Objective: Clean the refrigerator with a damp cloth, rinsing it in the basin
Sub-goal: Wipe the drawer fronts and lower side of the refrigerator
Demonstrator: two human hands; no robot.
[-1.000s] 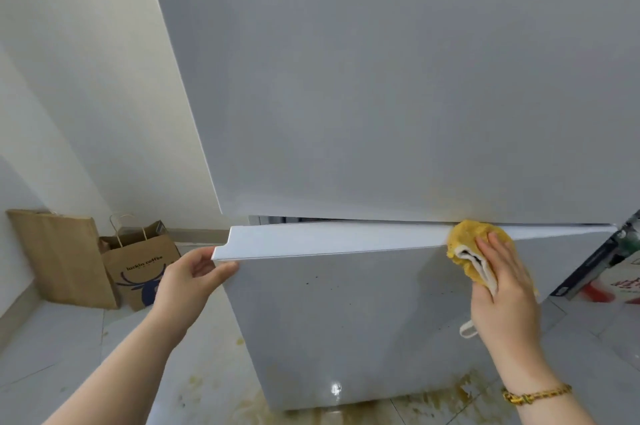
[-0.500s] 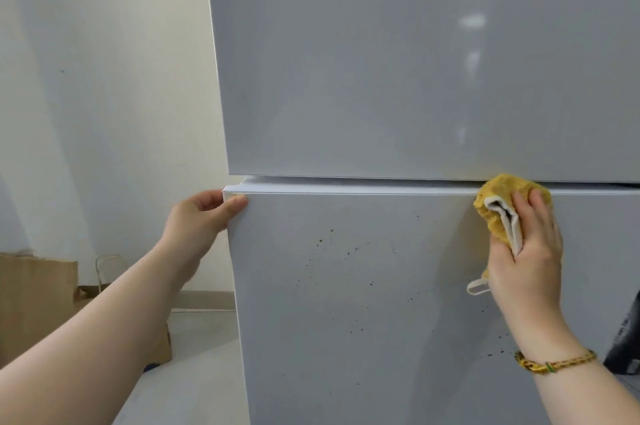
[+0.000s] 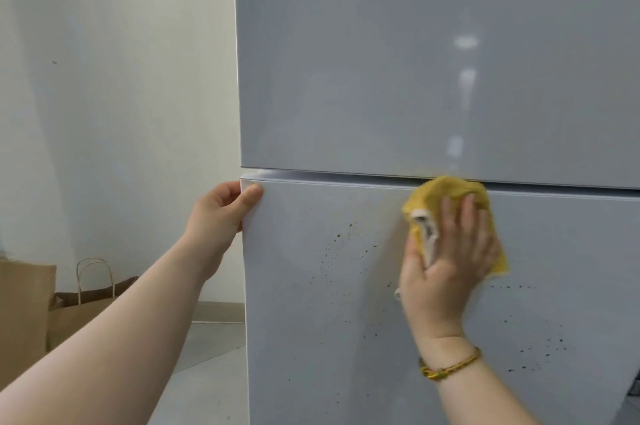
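A tall, glossy, pale grey refrigerator [image 3: 433, 112] fills the view from 12 to 5 o'clock, and its flat upper door [image 3: 381, 60] is seen above a narrow dark seam. Beneath the seam, the flat grey lower door [image 3: 329, 338] is gripped at its top left corner by the left hand [image 3: 221, 213], at about 9 o'clock. The thumb is laid on the front face and the fingers are curled round the edge.

A crumpled yellow cloth with a white hem [image 3: 446, 189] is pressed flat against the lower door just under the seam, at about 3 o'clock, by the right hand [image 3: 446, 258]. The fingers are held straight and slightly spread over the cloth, whose top edge touches the seam. A braided yellow bracelet [image 3: 450, 365] is worn on that wrist.

Small brown specks [image 3: 349, 230] are scattered over the lower door, at 9 o'clock and 4 o'clock of the cloth.

At 8 o'clock, a brown paper bag with a looped handle [image 3: 90, 310] is stood on the pale floor [image 3: 214, 355] against the white wall [image 3: 121, 78].
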